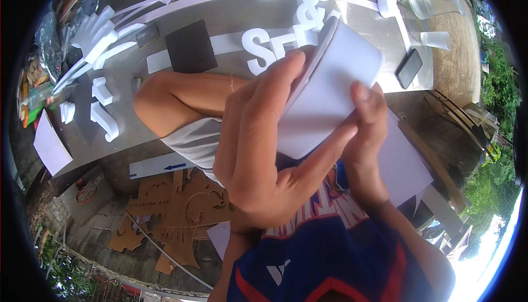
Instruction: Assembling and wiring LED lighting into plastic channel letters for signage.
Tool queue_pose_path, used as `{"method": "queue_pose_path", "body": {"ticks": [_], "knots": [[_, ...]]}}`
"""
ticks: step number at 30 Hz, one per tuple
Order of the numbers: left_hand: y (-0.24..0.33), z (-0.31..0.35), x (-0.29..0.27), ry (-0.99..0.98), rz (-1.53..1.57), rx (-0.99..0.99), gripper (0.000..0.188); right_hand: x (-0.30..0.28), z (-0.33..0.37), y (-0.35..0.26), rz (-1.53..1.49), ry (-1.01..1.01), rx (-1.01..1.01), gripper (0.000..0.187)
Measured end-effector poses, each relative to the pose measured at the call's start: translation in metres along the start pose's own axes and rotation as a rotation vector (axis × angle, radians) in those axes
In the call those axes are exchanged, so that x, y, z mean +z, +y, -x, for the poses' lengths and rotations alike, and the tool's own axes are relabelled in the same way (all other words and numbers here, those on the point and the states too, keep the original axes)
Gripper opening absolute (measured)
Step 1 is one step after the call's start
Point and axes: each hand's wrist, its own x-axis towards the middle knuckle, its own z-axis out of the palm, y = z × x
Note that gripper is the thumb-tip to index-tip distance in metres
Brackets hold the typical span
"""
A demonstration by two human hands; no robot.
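Close in front of me, both hands hold a white hollow-looking piece [333, 82] with a smooth curved side and a thin layered edge along its left. My left hand [258, 142] is wrapped round that left edge, its fingers reaching up the rim and its thumb stretched beneath the piece. At the lower right, my right hand [367, 123] grips the piece with bent fingers, a fingertip pressed on the white wall. The inner side of the piece is turned away and hidden. Behind it, white raised cut-out letters [261, 52] lie on a grey metal table.
A white cut-out hand [94, 35] and loose curved white pieces [103, 120] lie at the left of the grey table [132, 96]. A black square [191, 46], a phone [409, 69] and glass vessels [434, 8] are also there. Brown cut-out boards [181, 206] lie below.
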Motion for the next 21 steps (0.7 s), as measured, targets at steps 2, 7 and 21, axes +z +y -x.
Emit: {"method": "queue_pose_path", "body": {"ticks": [2, 7, 21], "knots": [[0.005, 0.0, -0.002, -0.037, -0.007, -0.005, 0.076, 0.001, -0.002, -0.008, -0.214, 0.086, 0.135, 0.06], [0.005, 0.003, -0.001, -0.092, -0.07, 0.103, 0.067, 0.013, -0.002, -0.02, -0.099, 0.213, 0.11, 0.062], [-0.007, 0.007, 0.028, 0.314, -0.103, 0.455, 0.03, 0.004, 0.004, -0.014, 0.041, 0.107, -0.259, 0.047]]}}
